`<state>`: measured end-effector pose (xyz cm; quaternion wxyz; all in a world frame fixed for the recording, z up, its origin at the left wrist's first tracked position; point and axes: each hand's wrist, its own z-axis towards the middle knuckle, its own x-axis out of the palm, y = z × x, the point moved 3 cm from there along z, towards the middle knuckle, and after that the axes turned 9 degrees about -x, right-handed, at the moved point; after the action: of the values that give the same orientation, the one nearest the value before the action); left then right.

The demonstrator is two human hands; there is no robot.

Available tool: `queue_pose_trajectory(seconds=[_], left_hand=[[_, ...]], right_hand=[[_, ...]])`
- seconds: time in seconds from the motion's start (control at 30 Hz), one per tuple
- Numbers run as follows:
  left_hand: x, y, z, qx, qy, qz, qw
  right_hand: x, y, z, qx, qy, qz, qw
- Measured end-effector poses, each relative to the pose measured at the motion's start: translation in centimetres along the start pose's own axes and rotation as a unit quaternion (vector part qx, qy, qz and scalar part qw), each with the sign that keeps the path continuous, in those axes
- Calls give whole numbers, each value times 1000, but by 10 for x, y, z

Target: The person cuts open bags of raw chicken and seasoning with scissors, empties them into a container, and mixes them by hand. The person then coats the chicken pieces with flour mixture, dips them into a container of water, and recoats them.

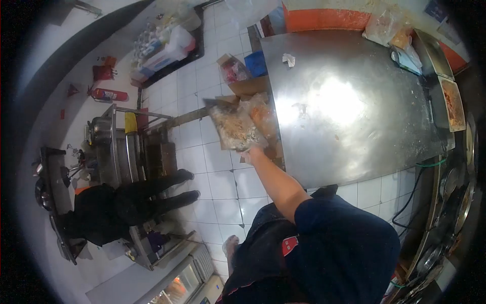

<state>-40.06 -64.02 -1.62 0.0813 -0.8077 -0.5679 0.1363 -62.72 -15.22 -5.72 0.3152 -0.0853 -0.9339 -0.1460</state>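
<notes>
My right hand (249, 153), in a thin clear glove, stretches down to the left of the steel table. Its fingers are closed on the near edge of a clear plastic bag (236, 127) with pale, brownish loose contents I cannot identify. The bag is tilted at an open cardboard box (248, 90). Beside it, another clear bag (260, 117) with orange-tan contents sits in the box. What seems to be my left hand (231, 245), also gloved, hangs low beside my dark apron; its fingers are too unclear to read.
The steel table (354, 137) stands at my right, with a crumpled paper (288, 60) on it. A person in black (109, 210) works at the left counter. A metal rack (115, 152) and a fire extinguisher (110, 95) are at the left. A black cable (412, 197) hangs at the right.
</notes>
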Motion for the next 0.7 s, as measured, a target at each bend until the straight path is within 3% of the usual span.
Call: queue_pose_trajectory(seconds=[0.03,0.1,0.17,0.2,0.23,0.37,0.43,0.47,0.53,0.6,0.63,0.67,0.7], left_hand=[[12,-7,-4,2,2,-5,1000],[37,-43,-39,178,-202,197,943],[63,-94,-56,140,-242,399,873],[61,-102,-46,212,-219,356,884],[62,-111,-35,283,-194,310,886],[118,-198,-79,330,-177,170,912],[136,-213,-80,327,-143,95,929],[141,-225,-76,368,-128,91,917],[160,-248,-81,404,-94,71,907],[152,-290,-120,411,-78,87,904],[145,-306,-115,381,-110,49,917],[124,-325,-112,398,-61,-12,915],[106,-348,-123,396,-62,3,916]], right_hand=[[15,13,-31,-12,-1,-22,1000],[45,25,-95,-49,-31,-51,997],[57,32,-124,-86,-58,-76,992],[53,36,-127,-71,-62,-279,956],[51,40,-129,-57,-64,-469,879],[84,111,-226,-70,-22,-418,906],[85,157,-256,-53,-34,-589,806],[72,173,-256,-65,-45,-589,804],[44,203,-262,-106,93,-454,879],[30,228,-278,-117,73,-396,908],[6,239,-258,-170,77,-461,868],[-4,239,-249,-215,84,-523,820],[8,243,-281,-232,73,-489,838]])
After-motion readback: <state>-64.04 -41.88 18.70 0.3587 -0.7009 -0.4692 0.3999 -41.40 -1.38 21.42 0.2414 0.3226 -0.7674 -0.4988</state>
